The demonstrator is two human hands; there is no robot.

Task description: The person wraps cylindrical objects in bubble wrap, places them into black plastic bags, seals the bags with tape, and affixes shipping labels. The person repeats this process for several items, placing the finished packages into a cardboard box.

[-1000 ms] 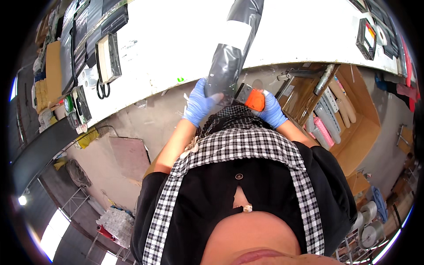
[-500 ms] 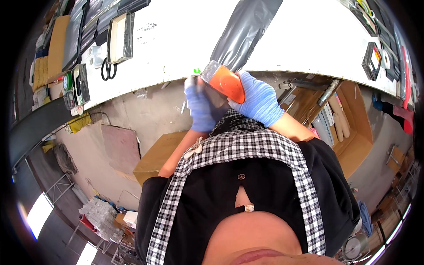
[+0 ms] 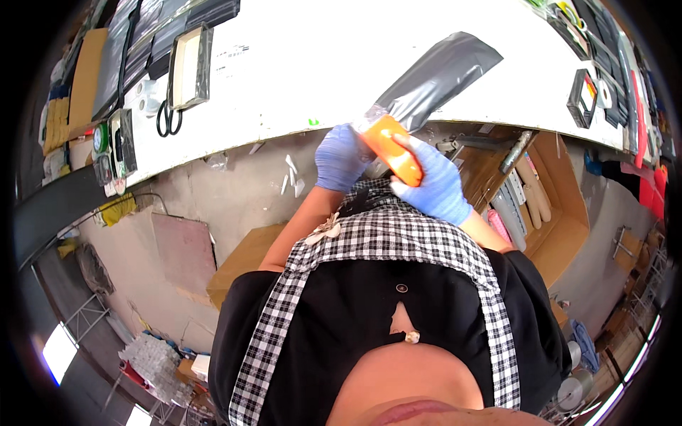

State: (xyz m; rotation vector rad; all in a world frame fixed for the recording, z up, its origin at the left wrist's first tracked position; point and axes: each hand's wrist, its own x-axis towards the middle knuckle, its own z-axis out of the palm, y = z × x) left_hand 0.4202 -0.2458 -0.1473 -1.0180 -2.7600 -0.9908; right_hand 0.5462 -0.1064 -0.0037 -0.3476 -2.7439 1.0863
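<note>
My right hand (image 3: 435,183), in a blue knit glove, grips an orange hand-held thing (image 3: 395,150) with a clear plastic end; its exact kind does not show. Close against that clear end is my left hand (image 3: 341,157), gloved alike, with fingers curled closed. What the left fingers hold is hidden. A long, shiny dark grey plastic bag (image 3: 439,79) stretches from the clear end up and to the right, over the white table (image 3: 298,64). Both hands are just off the table's near edge, in front of my checked apron (image 3: 419,231).
Black scissors (image 3: 168,119) and a black-framed box (image 3: 190,67) lie at the table's left, beside white rolls (image 3: 147,98). Another small framed box (image 3: 584,98) stands at the right. Below the table are an open carton (image 3: 565,213) with rolls and a second carton (image 3: 245,255).
The plastic bag has come nearer and swung right, so its far end now shows. My left hand has moved right, and the orange thing has tilted more steeply and shifted slightly right.
</note>
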